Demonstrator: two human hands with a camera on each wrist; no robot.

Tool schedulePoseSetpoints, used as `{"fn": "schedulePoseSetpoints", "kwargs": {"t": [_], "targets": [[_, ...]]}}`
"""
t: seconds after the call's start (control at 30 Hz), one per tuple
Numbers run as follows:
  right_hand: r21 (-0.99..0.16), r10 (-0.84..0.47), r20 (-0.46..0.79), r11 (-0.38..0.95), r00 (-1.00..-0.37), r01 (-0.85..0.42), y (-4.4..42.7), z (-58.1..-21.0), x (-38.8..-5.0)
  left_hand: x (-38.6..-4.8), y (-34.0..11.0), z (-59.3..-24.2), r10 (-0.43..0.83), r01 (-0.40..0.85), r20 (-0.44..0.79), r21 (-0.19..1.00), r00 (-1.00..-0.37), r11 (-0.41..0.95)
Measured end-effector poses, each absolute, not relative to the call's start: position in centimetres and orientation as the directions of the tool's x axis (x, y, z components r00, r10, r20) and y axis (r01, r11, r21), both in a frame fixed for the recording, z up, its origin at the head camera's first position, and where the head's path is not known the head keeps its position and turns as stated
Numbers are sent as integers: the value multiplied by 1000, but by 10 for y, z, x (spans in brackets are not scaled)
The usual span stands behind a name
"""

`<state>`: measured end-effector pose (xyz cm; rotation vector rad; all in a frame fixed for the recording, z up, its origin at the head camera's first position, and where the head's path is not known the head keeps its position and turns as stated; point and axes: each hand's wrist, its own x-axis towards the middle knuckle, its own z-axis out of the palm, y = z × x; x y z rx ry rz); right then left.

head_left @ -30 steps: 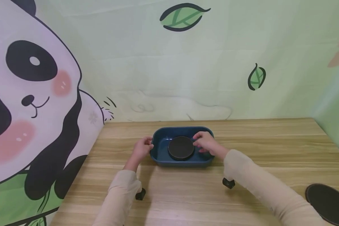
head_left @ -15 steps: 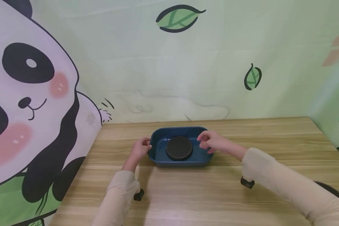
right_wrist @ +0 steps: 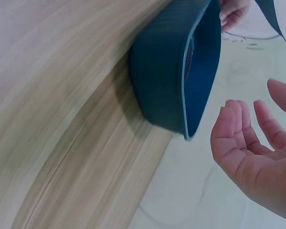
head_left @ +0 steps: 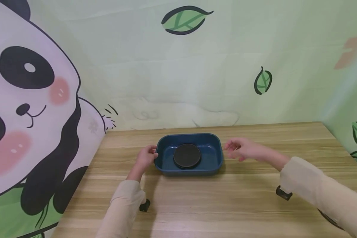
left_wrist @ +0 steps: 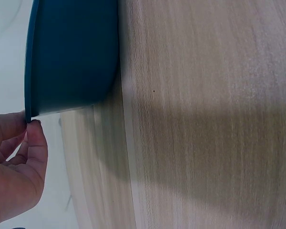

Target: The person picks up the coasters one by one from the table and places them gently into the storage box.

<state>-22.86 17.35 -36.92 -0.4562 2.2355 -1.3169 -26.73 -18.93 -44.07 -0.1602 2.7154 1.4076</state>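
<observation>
A dark blue rectangular tray [head_left: 211,158] with rounded corners and deep walls stands on the wooden table. Inside it lies a flat black disc [head_left: 187,155], left of the tray's middle. My left hand [head_left: 145,156] pinches the tray's left rim between thumb and fingers; the left wrist view shows the rim [left_wrist: 28,71] between them. Just off the tray's right end, my right hand [head_left: 240,149] is in the air with its fingers loosely bent and nothing in them. In the right wrist view the right hand [right_wrist: 257,157] is apart from the tray wall [right_wrist: 157,81].
A dark round edge [head_left: 330,218] shows partly from under the right sleeve, mostly hidden. Behind the wooden table [head_left: 214,205] hangs a pale green cloth [head_left: 178,76] printed with a panda and leaves. Each wrist wears a small black device.
My right hand has drawn out of the tray to the right, from beside the disc to past the tray's right rim. The left hand stays on the left rim. The view has shifted slightly.
</observation>
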Motion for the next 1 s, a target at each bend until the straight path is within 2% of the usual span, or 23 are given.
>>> {"fn": "schedulePoseSetpoints", "kwargs": {"t": [0.47,0.6,0.63,0.73,0.83,0.87,1.0], "targets": [[-854,-531,-248,515,-810,-76,231,-370,-212,-265,-188,-437,-54,-144,-138,808,-989,571],[-848,-522,-238,523,-819,-86,248,-373,-207,-276,-194,-451,-47,-142,-139,825,-989,547],[-846,-517,-239,527,-822,-86,253,-373,-205,-285,-201,-465,-14,-91,-98,851,-995,518],[-842,-502,-237,533,-832,-82,267,-375,-200,-290,-205,-473,-7,-85,-95,856,-995,511],[-837,-496,-229,539,-838,-90,280,-377,-195,-284,-200,-464,-25,-103,-105,846,-994,523],[-835,-495,-228,542,-838,-93,284,-378,-194,-275,-193,-450,-59,-151,-143,821,-988,550],[-818,-487,-234,567,-841,-101,299,-382,-189,-265,-188,-437,-54,-145,-139,814,-989,562]]}}
